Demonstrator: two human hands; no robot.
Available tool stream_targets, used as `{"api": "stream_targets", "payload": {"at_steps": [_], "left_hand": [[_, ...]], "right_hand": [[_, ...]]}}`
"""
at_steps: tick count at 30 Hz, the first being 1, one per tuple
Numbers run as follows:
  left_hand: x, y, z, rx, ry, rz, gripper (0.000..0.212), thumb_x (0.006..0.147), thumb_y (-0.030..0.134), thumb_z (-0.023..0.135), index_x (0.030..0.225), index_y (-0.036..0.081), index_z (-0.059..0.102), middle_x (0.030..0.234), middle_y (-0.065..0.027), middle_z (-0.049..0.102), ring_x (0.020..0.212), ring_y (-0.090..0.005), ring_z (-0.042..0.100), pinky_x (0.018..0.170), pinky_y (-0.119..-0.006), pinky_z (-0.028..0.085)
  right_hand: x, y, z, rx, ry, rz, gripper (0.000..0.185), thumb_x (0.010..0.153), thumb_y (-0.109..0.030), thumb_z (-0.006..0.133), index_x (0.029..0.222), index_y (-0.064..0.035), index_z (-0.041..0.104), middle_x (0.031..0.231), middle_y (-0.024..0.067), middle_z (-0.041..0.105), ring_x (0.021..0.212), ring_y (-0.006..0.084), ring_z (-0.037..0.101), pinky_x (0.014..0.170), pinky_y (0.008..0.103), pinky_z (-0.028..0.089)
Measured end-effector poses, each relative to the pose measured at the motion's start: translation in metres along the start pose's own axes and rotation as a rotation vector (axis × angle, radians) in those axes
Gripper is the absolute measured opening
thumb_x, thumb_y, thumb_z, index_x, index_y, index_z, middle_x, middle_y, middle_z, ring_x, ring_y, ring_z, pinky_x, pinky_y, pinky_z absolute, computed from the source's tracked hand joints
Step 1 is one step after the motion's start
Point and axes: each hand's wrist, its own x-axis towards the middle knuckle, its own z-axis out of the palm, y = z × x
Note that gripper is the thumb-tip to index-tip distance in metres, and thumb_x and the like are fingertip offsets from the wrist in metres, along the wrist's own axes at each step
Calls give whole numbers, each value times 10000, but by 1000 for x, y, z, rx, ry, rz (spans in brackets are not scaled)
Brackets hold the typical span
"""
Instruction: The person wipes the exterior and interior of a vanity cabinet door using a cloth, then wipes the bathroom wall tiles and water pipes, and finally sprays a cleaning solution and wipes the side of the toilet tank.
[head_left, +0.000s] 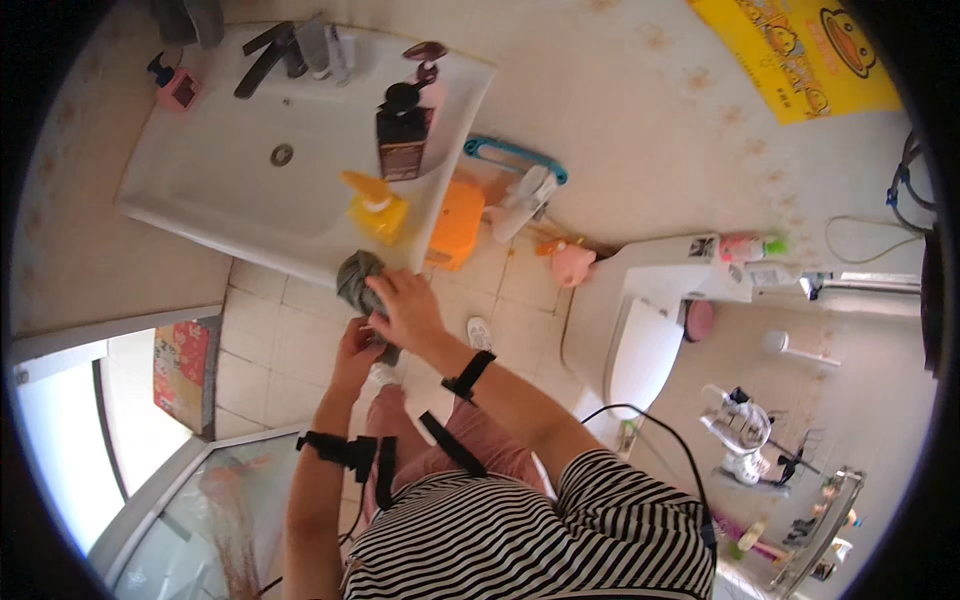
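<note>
A bunched grey-green cloth (358, 279) is held between my two hands at the front corner of the white washbasin (225, 191). My right hand (409, 309) grips the cloth's upper part, with its fingers curled over it. Lower and to the left, my left hand (354, 356) pinches the lower part, close to the right hand's fingertips. A short end of the cloth hangs below the hands. Nearest to them on the basin is a yellow pump bottle (379, 217). Behind it stands a dark bottle (403, 146) bearing a label.
A black faucet (268, 58) and a pink soap dispenser (178, 88) are at the basin's back. Right of the basin is an orange plastic container (455, 225). Farther right stands a white toilet (645, 352). A glass-panelled frame (202, 517) is at lower left.
</note>
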Motion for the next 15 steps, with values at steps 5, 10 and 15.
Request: {"api": "stream_targets", "payload": {"at_steps": [5,10,15], "left_hand": [[-2,-16,54,-56,66,-68,490,802,-73,577,1265,52,479,1136,-85,612,1047,-196,609,852,-347,532],[29,-62,142,67,-30,-54,453,841,2,638,1267,57,495,1071,-77,628,983,-180,610,821,-331,513],[78,-28,298,254,-216,41,368,890,66,648,1237,44,525,1017,-65,632,935,-138,589,809,-283,485]], "right_hand": [[-19,43,-25,94,-15,-255,498,694,-198,718,1161,-105,575,1168,128,561,1089,315,525,877,425,440],[-55,139,-87,264,-119,43,406,728,-223,694,1111,-102,639,1044,124,665,977,349,618,822,423,499],[-96,270,-181,954,-68,868,306,834,-177,666,1089,-9,673,922,38,678,838,133,609,768,278,492]]}}
